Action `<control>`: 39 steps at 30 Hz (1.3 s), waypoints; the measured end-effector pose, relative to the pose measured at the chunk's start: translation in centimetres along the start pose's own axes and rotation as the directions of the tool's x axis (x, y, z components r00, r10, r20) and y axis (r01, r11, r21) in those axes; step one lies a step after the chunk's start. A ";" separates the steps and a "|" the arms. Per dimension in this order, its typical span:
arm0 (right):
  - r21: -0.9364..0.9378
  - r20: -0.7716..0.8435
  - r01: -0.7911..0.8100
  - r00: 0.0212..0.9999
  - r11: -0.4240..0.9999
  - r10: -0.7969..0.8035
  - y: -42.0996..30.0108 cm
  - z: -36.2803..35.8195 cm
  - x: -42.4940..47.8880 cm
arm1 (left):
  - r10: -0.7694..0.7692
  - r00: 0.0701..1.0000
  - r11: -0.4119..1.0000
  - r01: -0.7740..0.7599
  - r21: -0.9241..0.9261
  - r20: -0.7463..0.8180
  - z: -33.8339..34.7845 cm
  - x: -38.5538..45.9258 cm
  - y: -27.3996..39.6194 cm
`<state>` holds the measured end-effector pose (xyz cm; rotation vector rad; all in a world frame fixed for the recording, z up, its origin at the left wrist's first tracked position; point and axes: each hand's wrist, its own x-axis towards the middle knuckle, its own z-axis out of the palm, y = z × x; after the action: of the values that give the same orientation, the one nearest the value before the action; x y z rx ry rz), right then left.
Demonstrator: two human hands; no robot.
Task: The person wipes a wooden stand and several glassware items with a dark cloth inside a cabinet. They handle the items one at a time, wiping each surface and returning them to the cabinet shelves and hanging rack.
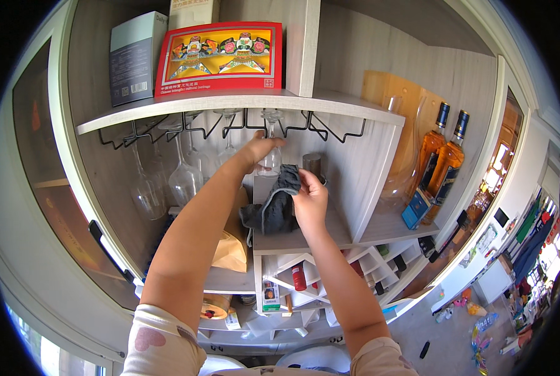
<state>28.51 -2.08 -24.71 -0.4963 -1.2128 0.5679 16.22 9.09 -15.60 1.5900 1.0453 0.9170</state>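
Note:
My left hand (259, 149) is closed around a clear stemmed glass (271, 162), whose foot is up at the black wire glass rack (244, 123) under the shelf. Whether the rack still bears its weight I cannot tell. A dark grey cloth (280, 202) hangs from my right hand (310, 192), its upper end pinched close to the glass's bowl. Left of my left hand, several wine glasses (186, 181) hang upside down from the same rack. A dark cylindrical container (312, 164) stands behind my right hand.
Above is a shelf board (242, 101) with a red gift box (221, 58) and a grey-blue box (132, 61). Amber liquor bottles (444, 162) and a glass decanter (399, 174) stand in the right compartment. Below lie a paper bag (230, 254) and a lattice wine rack (327, 282) holding bottles.

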 end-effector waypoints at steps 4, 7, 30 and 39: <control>0.090 -0.090 0.015 0.996 0.996 -0.007 0.4 0.0 0.0 | -0.006 0.999 0.999 0.008 0.053 -0.032 -0.1 -0.2 0.1; 0.119 -0.147 0.038 0.989 0.992 -0.020 -0.9 0.4 1.0 | 0.009 1.000 0.994 -0.006 0.113 -0.019 0.3 -0.2 0.1; 0.417 -0.186 -0.120 0.959 0.901 0.214 -4.8 3.9 4.3 | 0.500 0.823 0.838 -0.382 0.389 -0.268 0.0 -3.6 -3.1; -0.264 -0.036 0.447 0.881 0.855 -0.471 -5.0 6.0 1.4 | 0.520 0.819 0.823 -0.556 -0.114 -0.243 2.1 -12.9 -5.0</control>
<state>23.77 -4.65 -18.91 -0.4169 -1.2586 -0.0229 12.73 -2.95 -21.87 1.6931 0.6112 1.5436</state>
